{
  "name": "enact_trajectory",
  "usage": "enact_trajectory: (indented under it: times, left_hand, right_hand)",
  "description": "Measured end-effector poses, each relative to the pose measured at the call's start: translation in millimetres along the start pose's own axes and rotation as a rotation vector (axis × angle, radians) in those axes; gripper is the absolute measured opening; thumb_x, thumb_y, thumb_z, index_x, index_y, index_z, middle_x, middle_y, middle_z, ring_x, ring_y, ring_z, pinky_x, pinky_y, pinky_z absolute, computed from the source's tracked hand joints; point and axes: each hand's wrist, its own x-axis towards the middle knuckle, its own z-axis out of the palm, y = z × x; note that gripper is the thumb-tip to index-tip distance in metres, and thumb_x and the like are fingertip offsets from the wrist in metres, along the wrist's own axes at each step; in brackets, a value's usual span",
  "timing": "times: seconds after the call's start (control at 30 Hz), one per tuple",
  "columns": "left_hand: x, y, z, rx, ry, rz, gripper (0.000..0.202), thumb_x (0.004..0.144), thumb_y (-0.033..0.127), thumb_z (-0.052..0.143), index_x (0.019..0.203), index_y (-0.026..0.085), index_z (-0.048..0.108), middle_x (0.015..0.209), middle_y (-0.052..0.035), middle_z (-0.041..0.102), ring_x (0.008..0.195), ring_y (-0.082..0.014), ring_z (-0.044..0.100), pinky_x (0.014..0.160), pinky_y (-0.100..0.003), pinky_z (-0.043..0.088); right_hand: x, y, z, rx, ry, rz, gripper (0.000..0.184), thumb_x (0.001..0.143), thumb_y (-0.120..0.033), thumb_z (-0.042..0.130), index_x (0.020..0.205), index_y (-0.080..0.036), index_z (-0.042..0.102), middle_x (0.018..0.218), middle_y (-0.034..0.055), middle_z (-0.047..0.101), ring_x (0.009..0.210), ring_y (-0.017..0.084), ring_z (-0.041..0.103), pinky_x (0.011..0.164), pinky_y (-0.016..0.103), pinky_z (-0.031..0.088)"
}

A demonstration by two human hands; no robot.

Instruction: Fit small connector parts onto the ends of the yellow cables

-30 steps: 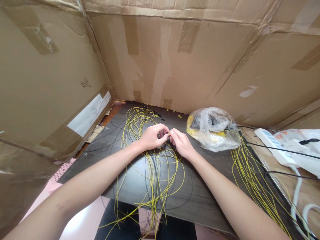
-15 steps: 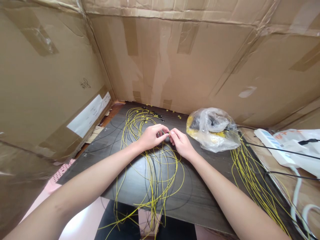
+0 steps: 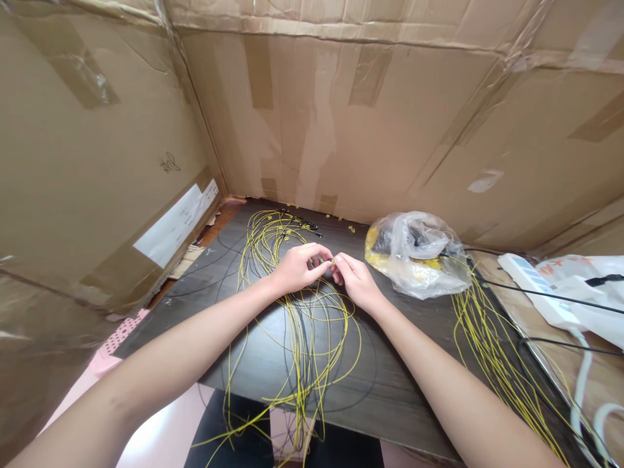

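My left hand [image 3: 303, 268] and my right hand [image 3: 351, 274] meet over the middle of the table, their fingertips almost touching. Between them shows a tiny black-and-yellow wire end [image 3: 331, 261], pinched from both sides and mostly covered by the fingers. Beneath and around my hands lies a loose bundle of thin yellow wires [image 3: 297, 338], with some black ones among them. It hangs over the front edge. Behind my left hand, several black connectors [image 3: 308, 225] lie at the wires' far ends, with small yellow bits [image 3: 286, 238] near them.
A clear plastic bag [image 3: 419, 260] holding yellow and black items sits right of my hands. More yellow wires [image 3: 492, 351] run down the table's right side. Beyond stands a white power strip [image 3: 536, 286] with cables. Cardboard walls [image 3: 302, 117] enclose the dark table [image 3: 390, 390].
A bit more of the dark part shows between my fingertips, and my right fingers have shifted slightly. The view has moved a little; the rest stays put.
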Motion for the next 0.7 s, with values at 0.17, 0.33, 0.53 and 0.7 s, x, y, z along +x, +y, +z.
enact_trajectory:
  times: [0.17,0.33,0.53,0.7]
  left_hand:
    - [-0.7,1.2,1.9,0.017,0.004,-0.007,0.011,0.092,0.021,0.066,0.1,0.016,0.071,0.087,-0.0031,0.073,0.069,-0.0123,0.065,0.065,-0.024,0.055]
    - [0.2,1.0,0.4,0.028,-0.001,0.002,0.011,0.094,0.023,0.065,0.1,0.016,0.072,0.091,-0.004,0.073,0.07,-0.0125,0.066,0.065,-0.025,0.055]
    - [0.0,3.0,-1.3,0.037,-0.015,0.037,0.01,0.094,0.022,0.064,0.1,0.017,0.071,0.09,-0.0036,0.072,0.07,-0.0123,0.065,0.065,-0.024,0.055]
    - [-0.3,4.1,-0.4,0.042,-0.011,0.029,0.009,0.093,0.021,0.064,0.099,0.017,0.07,0.09,-0.0036,0.072,0.069,-0.0121,0.065,0.066,-0.025,0.056]
  right_hand:
    - [0.0,-4.4,-1.2,0.034,0.001,0.01,0.032,0.096,-0.052,0.052,0.084,-0.023,0.054,0.069,-0.0022,0.057,0.061,0.015,0.05,0.064,0.03,0.041]
    - [-0.5,-4.5,-1.5,0.008,0.006,-0.007,0.033,0.099,-0.051,0.05,0.083,-0.023,0.053,0.071,-0.0022,0.057,0.063,0.015,0.05,0.065,0.029,0.041]
    - [0.0,-1.1,-1.8,-0.017,-0.006,-0.021,0.041,0.102,-0.056,0.046,0.078,-0.023,0.051,0.069,-0.002,0.054,0.063,0.015,0.05,0.065,0.029,0.041]
    - [0.0,-0.6,-1.2,-0.046,0.007,-0.032,0.044,0.103,-0.056,0.045,0.075,-0.023,0.051,0.066,-0.002,0.053,0.062,0.015,0.049,0.064,0.03,0.039]
